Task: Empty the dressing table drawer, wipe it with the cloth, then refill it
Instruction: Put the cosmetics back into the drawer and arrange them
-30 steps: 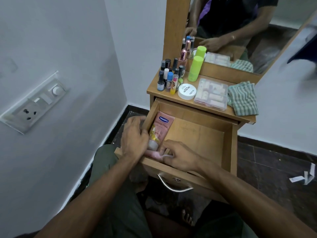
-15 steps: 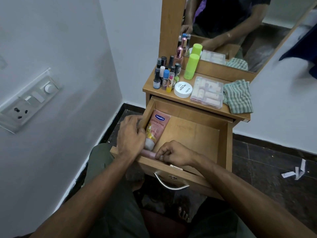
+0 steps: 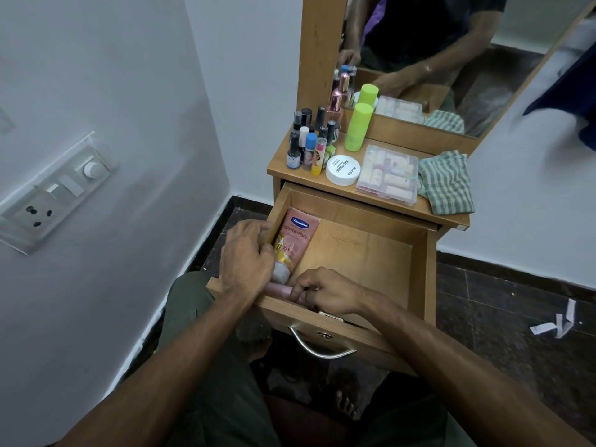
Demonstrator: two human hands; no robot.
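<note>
The wooden drawer (image 3: 419,279) is pulled out, mostly bare inside. A pink Vaseline tube (image 3: 295,240) lies along its left wall, cap toward me. My left hand (image 3: 248,256) rests over the drawer's left edge with fingers against the tube's lower part. My right hand (image 3: 325,290) pinches a second pink item (image 3: 279,289) lying across the drawer's front left corner; most of it is hidden. The green checked cloth (image 3: 446,182) lies on the table top at the right.
On the dressing table top (image 3: 448,217) stand several small bottles (image 3: 309,143), a lime green bottle (image 3: 358,127), a white round jar (image 3: 342,170) and a clear plastic box (image 3: 388,174). A mirror rises behind. White wall with a switch panel (image 3: 54,195) is at left.
The view has shifted slightly. Both hands stay at the drawer's front left corner; the right fingers have settled lower on the pink item.
</note>
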